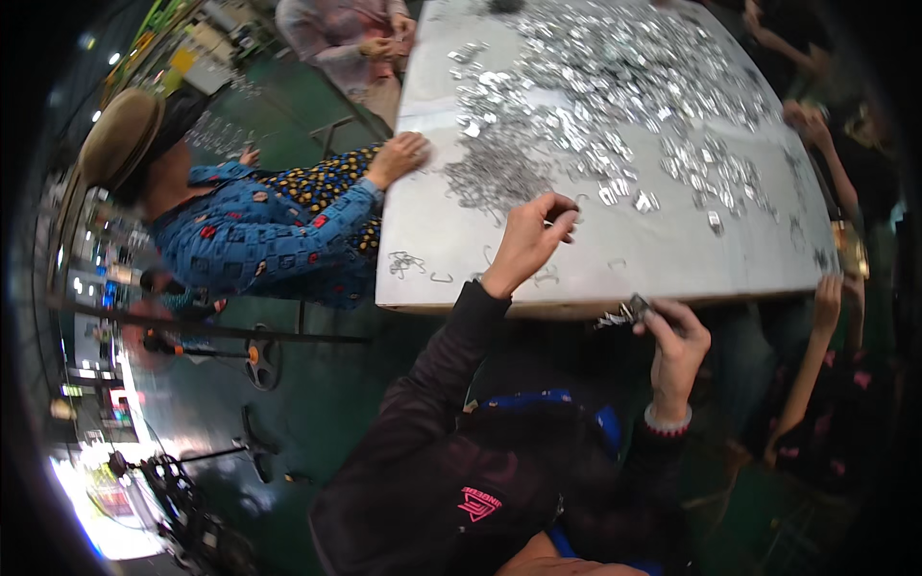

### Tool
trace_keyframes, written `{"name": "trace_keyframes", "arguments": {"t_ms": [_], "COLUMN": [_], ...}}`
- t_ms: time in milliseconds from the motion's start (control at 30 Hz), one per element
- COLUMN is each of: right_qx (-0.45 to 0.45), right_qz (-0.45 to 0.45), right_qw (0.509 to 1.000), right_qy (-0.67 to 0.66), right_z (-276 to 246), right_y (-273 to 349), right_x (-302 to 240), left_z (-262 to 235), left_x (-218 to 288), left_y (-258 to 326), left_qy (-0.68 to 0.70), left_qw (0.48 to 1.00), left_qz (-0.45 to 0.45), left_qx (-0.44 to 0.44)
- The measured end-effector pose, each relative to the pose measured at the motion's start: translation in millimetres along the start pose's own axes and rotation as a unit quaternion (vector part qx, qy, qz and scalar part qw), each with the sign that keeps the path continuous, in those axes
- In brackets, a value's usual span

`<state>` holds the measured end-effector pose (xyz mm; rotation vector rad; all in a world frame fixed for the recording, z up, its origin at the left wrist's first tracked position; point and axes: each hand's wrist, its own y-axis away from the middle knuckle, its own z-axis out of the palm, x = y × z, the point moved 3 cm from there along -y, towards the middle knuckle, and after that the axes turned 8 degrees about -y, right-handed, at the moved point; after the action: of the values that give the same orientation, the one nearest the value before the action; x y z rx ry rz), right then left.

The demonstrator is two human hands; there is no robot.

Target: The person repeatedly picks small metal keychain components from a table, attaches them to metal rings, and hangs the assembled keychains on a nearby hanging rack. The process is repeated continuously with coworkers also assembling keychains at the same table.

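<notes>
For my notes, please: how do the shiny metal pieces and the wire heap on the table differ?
The shiny metal pieces look bright silver; the wire heap looks duller grey. The shiny metal pieces spread widely; the wire heap covers a smaller patch. Both lie on the white table.

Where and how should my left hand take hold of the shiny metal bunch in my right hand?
Probably pinch the metal bunch by its free end, coming from the left: it juts out that way, while the right hand pinches its right end. Blur hides finer detail.
</notes>
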<state>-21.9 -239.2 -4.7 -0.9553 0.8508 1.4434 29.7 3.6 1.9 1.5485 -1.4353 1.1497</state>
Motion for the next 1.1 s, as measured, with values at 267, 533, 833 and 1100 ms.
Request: {"name": "trace_keyframes", "arguments": {"t_ms": [267,533,833,1100], "right_qx": [0.065,0.091,0.052,0.025], "right_qz": [-0.018,-0.084,-0.245,-0.564], "right_qw": [0.997,0.992,0.965,0.818], "right_qy": [-0.047,0.016,0.080,0.111], "right_z": [5,4,-2,-24], "right_y": [12,26,56,171], "right_x": [-8,-29,-134,-265], "left_z": [61,71,99,167], "left_x": [66,88,186,171], "left_y": [59,69,66,53], "left_qy": [0.010,-0.077,0.124,0.171], "left_qw": [0.982,0.960,0.902,0.914], "left_qz": [0.152,0.263,0.393,0.208], "left_qx": [-0.113,-0.050,-0.125,-0.305]}}
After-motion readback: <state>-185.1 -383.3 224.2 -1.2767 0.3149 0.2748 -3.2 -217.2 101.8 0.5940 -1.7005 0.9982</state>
